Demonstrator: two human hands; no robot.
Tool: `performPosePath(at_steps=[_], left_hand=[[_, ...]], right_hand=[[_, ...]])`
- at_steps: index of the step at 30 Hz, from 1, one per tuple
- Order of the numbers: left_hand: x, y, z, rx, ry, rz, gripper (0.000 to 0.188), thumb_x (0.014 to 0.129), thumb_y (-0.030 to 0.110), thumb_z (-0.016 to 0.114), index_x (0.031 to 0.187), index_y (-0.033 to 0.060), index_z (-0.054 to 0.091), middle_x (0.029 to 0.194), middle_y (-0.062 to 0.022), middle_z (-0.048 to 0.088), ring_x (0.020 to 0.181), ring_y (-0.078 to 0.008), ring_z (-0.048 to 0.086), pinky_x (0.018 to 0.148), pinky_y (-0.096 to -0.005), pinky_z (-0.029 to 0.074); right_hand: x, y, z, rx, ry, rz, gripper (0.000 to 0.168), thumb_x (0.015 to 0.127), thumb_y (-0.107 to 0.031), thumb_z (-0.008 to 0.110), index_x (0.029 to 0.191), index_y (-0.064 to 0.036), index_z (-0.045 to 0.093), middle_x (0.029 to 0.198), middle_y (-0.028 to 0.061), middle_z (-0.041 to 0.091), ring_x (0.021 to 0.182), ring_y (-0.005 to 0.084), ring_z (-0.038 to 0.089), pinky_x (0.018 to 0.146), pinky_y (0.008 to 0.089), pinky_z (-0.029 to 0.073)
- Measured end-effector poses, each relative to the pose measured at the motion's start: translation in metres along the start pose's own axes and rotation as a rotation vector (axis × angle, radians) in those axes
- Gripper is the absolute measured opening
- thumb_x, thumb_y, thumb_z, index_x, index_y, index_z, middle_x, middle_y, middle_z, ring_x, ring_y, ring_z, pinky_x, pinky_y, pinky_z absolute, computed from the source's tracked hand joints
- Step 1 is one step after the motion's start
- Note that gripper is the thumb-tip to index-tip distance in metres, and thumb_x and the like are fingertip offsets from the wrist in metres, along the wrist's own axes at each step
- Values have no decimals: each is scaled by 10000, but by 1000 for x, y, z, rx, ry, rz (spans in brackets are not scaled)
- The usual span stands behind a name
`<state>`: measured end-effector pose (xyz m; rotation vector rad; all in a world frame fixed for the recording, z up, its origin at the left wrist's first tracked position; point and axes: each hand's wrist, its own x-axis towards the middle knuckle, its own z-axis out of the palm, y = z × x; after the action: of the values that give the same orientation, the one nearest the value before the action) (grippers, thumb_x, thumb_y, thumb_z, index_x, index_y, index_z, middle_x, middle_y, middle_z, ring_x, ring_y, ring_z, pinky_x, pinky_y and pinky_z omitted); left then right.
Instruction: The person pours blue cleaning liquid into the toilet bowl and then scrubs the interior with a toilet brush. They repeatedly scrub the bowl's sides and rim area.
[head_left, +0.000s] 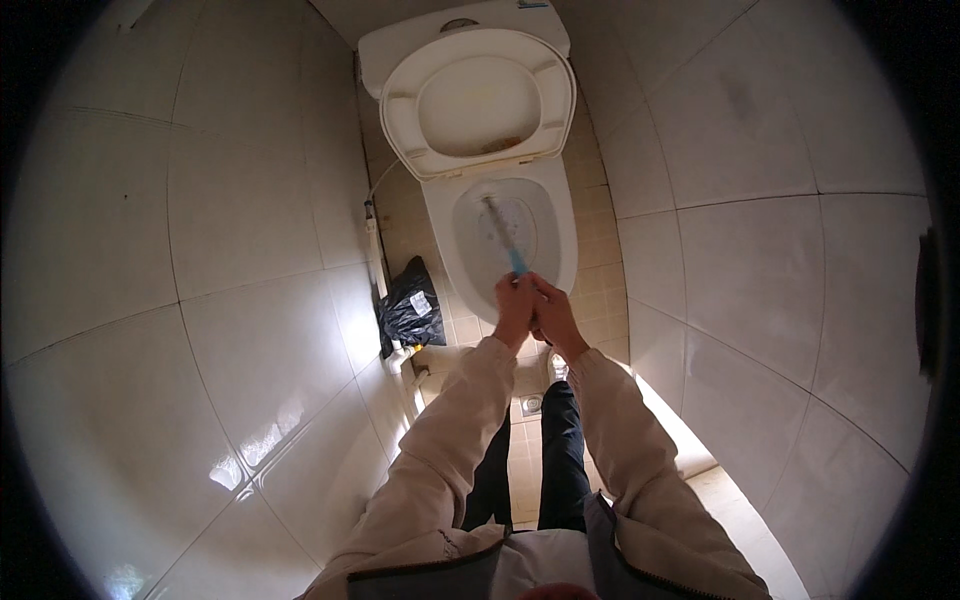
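Both my hands meet over the front of a white toilet bowl (465, 232), closed around the handle of a toilet brush (517, 260). The handle is light blue where it shows beyond my fingers, and a greyish shaft runs from it into the bowl. The brush's far end is blurred near the bowl's back left. My left hand (514, 309) and my right hand (555, 313) touch each other on the handle. Behind the bowl the toilet seat and lid (401, 124) stand raised against the cistern, with a brown stain low on the lid.
A black plastic bag (412, 315) with a white label lies left of the bowl by a white pipe (375, 244). Tiled walls stand close on both sides. A floor drain (531, 405) lies between my legs, and a shoe (557, 367) shows below my right hand.
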<state>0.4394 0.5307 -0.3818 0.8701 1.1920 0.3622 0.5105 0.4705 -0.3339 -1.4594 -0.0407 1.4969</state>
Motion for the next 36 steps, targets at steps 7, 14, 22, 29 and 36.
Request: performPosePath(at_steps=[7, 14, 22, 29, 36], left_hand=[[-40, -26, -10, -364, 131, -74, 184, 934, 176, 504, 918, 14, 589, 774, -10, 567, 663, -88, 520, 534, -253, 408], [24, -4, 4, -178, -98, -66, 212, 914, 165, 513, 881, -12, 624, 681, -38, 590, 512, -135, 525, 437, -302, 428], [6, -44, 52, 310, -115, 117, 194, 891, 149, 544, 828, -21, 613, 675, -70, 616, 506, -106, 521, 411, -294, 378], [6, -9, 3, -208, 60, -67, 209, 916, 164, 523, 776, 22, 588, 621, -5, 540, 535, -111, 518, 472, -278, 413], [3, -17, 21, -379, 93, 18, 174, 898, 164, 551, 812, 23, 602, 621, -11, 547, 479, -113, 492, 423, -286, 385]], right_hand=[[-16, 27, 1, -595, -11, -203, 417, 959, -242, 468, 1343, -83, 460, 638, 35, 560, 440, 99, 472, 374, 263, 377], [9, -32, -13, -222, 9, -19, 432, 973, -227, 466, 1378, -84, 421, 579, 5, 470, 423, 78, 395, 344, 250, 291], [-29, 13, -42, 261, 201, -49, 312, 985, -275, 460, 1239, -114, 543, 553, -64, 441, 393, 23, 353, 328, 201, 267], [8, -14, -14, -212, -21, -5, 371, 957, -230, 465, 1300, -92, 498, 582, 21, 511, 400, 88, 433, 324, 248, 326], [15, -14, -29, -437, -29, -86, 414, 965, -227, 467, 1362, -111, 451, 584, 4, 498, 409, 72, 413, 355, 253, 324]])
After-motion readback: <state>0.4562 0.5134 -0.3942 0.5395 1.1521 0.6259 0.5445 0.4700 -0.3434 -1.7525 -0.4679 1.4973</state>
